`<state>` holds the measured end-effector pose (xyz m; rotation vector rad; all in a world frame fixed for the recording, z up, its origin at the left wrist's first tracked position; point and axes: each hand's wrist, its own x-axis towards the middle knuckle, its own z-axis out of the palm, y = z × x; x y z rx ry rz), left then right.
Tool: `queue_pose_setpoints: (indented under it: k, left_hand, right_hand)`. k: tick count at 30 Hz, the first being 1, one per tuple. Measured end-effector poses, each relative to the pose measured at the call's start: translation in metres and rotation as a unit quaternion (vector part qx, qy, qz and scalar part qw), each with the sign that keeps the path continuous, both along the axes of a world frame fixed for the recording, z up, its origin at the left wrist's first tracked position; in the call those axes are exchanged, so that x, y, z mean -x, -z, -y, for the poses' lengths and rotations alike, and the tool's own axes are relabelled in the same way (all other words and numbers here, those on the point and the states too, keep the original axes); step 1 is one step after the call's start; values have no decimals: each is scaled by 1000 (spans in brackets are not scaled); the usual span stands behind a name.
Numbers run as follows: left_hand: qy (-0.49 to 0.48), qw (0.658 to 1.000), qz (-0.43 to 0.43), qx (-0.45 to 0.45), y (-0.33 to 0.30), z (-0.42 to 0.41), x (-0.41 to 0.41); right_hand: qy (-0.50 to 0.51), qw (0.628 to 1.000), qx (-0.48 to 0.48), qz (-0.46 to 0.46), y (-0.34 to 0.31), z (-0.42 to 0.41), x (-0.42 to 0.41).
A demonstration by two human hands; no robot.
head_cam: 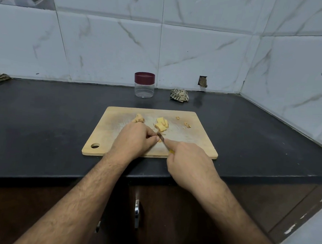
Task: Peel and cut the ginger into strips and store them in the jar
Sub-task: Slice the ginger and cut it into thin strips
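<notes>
A wooden cutting board (192, 142) lies on the dark bench (43, 124), with a round hole in its near left corner. Both hands work over the middle of the board.

The right hand (188, 165) holds a small knife (162, 138). Its fingers are curled around the handle, of which only a little yellow shows, and the index finger (174, 144) lies stretched along the back of the blade. The blade points away and to the left, with its tip near the left hand.

The left hand (134, 139) rests on the board with the fingers bent and the fingertips (156, 139) pressed together just beside the blade. They seem to pinch a small piece of ginger against the board, but the piece itself is almost hidden, so I cannot tell its shape.

Just beyond the knife tip lies a little pile of peeled ginger slices (161, 124), pale yellow and flat, overlapping each other. To the left of it, touching the top of the left hand in the view, sits a knobby unpeeled ginger piece (139, 118). Some small peel scraps (187, 125) lie near the far right part of the board.

The jar (144, 85) stands behind the board, close to the tiled wall (198, 48). It is clear plastic with a dark red lid on it, and nothing shows inside. To the right of the jar lies a crumpled striped cloth (179, 95).
</notes>
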<state>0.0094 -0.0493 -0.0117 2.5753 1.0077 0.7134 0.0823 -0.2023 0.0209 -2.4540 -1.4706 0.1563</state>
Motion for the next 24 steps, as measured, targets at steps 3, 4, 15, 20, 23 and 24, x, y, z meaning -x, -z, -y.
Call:
queue_pose_setpoints:
  k: [3,4,15,20,23,24]
  left_hand:
    - [3,1000,5,-5,0,1,0]
    - [3,1000,8,-5,0,1,0]
    - [-9,1000,-5,4,-2,2,2]
    - [-9,1000,2,-2,-3,2,1]
    - [-10,1000,7,2,-3,2,1]
    - [-10,1000,13,3,-2,2,2]
  right_hand:
    - [0,1000,-1,-13,-1,-2,-1]
    - [2,1000,4,-19,-2,-3,-2]
    - [-26,998,36,40,2,4,2]
    - [-18,999,35,15,5,24,1]
    - [-16,1000,2,13,5,26,2]
    - [-13,1000,-7,11,4,25,2]
